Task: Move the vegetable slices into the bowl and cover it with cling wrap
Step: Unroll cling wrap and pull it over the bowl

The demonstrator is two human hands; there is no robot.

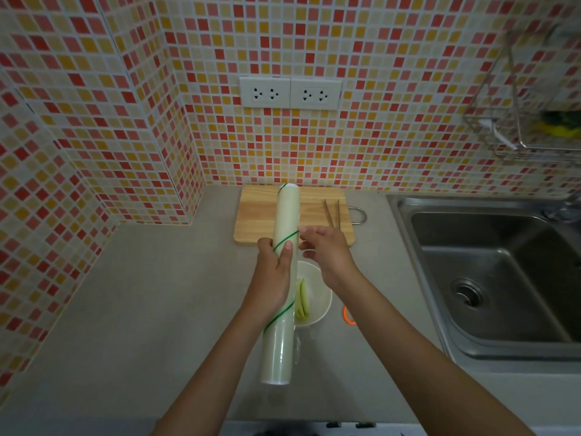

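Gripping one roll of cling wrap point(283, 278) around its middle, the left hand point(274, 278) has fingers curled behind the tube and thumb laid across the front. The right hand point(327, 253) sits just right of the roll, fingertips pinching at the film's loose edge. Roll: long white cylinder, glossy, with thin green diagonal stripes; no readable lettering. It is held lengthwise, near to far, above one round white bowl point(317, 297) on the grey counter point(157, 309). Vegetable slices point(302, 298): a few pale green curved strips lying in the bowl; exact count unclear. Farther back, one rectangular wooden cutting board point(257, 215) carries one pair of metal chopsticks point(333, 214). Two white double sockets point(290, 93) on the mosaic tile wall. One steel sink point(490, 272) at right.
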